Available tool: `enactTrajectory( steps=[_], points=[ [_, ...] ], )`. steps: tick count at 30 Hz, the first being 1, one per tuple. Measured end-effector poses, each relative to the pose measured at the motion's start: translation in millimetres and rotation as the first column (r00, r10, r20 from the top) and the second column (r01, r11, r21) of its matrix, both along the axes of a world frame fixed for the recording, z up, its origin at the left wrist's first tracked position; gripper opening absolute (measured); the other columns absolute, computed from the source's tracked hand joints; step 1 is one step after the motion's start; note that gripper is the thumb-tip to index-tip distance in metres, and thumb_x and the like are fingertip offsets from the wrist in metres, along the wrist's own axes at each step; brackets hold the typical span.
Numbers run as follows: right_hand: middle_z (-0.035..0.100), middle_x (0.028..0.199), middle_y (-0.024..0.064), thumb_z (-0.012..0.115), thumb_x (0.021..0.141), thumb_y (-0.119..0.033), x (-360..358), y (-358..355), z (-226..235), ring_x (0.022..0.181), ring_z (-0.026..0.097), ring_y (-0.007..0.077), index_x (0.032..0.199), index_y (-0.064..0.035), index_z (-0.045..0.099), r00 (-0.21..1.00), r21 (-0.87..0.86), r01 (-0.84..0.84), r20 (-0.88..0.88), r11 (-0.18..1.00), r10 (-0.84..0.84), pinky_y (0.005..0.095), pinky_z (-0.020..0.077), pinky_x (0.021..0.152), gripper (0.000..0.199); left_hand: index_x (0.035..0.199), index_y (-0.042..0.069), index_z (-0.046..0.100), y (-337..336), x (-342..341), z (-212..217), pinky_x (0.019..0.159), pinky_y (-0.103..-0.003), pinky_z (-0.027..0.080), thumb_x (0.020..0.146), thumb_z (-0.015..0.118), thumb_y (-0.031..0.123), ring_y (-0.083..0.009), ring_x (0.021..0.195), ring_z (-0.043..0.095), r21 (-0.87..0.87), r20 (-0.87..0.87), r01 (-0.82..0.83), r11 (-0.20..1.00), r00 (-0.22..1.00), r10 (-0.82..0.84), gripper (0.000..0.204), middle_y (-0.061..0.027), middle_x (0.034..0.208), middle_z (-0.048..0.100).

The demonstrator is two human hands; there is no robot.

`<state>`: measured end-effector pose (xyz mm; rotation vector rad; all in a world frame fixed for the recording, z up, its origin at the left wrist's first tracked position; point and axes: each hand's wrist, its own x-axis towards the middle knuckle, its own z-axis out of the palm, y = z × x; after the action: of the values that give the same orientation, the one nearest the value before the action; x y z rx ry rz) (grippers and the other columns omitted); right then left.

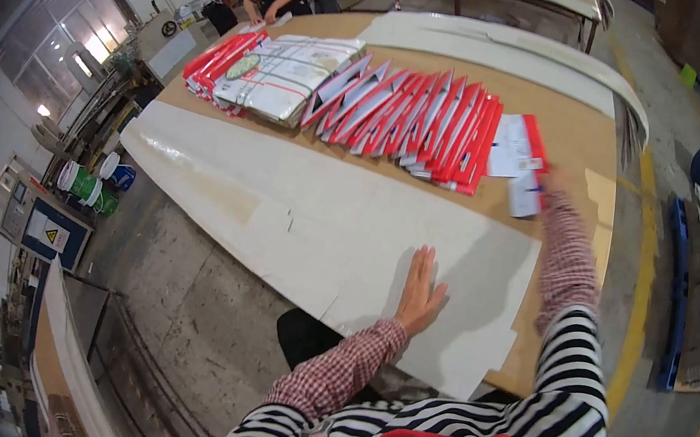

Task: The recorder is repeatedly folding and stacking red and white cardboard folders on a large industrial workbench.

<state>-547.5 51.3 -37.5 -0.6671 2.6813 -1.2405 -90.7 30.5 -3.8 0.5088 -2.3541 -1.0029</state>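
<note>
White cardboard sheet (306, 212) on tabletop (587, 145) | left hand (418, 294) flat, fingers spread, holding nothing | right hand (551, 178) at 1 o'clock, blurred on white-red leaflet (524, 195), grip unclear

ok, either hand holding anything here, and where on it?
Left hand holds nothing: it lies flat, palm down, on the white sheet. Right hand is motion-blurred at the near end of the red-and-white folder row, by a loose folder; any hold cannot be told.
</note>
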Motion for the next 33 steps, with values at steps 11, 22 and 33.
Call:
enactTrajectory(
  steps=[11, 22, 33],
  points=[
    [0.051, 0.124, 0.0232, 0.064, 0.081, -0.017, 187, -12, 30, 0.113, 0.051, 0.0378, 0.126, -0.0060, 0.049, 0.824, -0.027, -0.472, -0.369, 0.881, 0.431, 0.0428, 0.0428, 0.093, 0.049, 0.143, 0.002, 0.017, -13, 11, -6, 0.111, -0.046, 0.017, 0.092, 0.050, 0.026, -0.0416, 0.136, 0.015, 0.018, 0.009, -0.049, 0.999, 0.999, 0.049, 0.066, -0.0248, 0.147, 0.017],
    [0.023, 0.148, 0.0162, 0.077, 0.062, -0.036, 365, 238, 90, 0.135, 0.026, 0.0369, 0.140, -0.0160, 0.034, 0.346, 0.673, -0.672, -0.085, 0.310, 0.934, 0.0552, 0.0244, 0.106, 0.092, 0.140, 0.003, 0.026, 1, -17, -20, 0.111, -0.049, 0.016, 0.092, 0.049, 0.031, -0.0433, 0.135, 0.015, -0.054, -0.007, 0.037, 0.998, 0.999, -0.038, 0.060, -0.0245, 0.144, 0.023],
    [0.065, 0.093, 0.0095, 0.059, 0.062, 0.005, 333, 290, 137, 0.084, 0.058, 0.0287, 0.092, -0.0034, 0.064, 0.678, 0.176, -0.483, -0.544, 0.858, 0.493, 0.0387, 0.0495, 0.071, 0.031, 0.125, 0.002, 0.049, -25, -3, 78, 0.106, -0.037, 0.030, 0.087, 0.049, 0.012, -0.0293, 0.127, 0.038, 0.235, 0.008, 0.544, 0.805, 0.827, -0.562, 0.040, -0.0169, 0.134, 0.044]
  ],
)
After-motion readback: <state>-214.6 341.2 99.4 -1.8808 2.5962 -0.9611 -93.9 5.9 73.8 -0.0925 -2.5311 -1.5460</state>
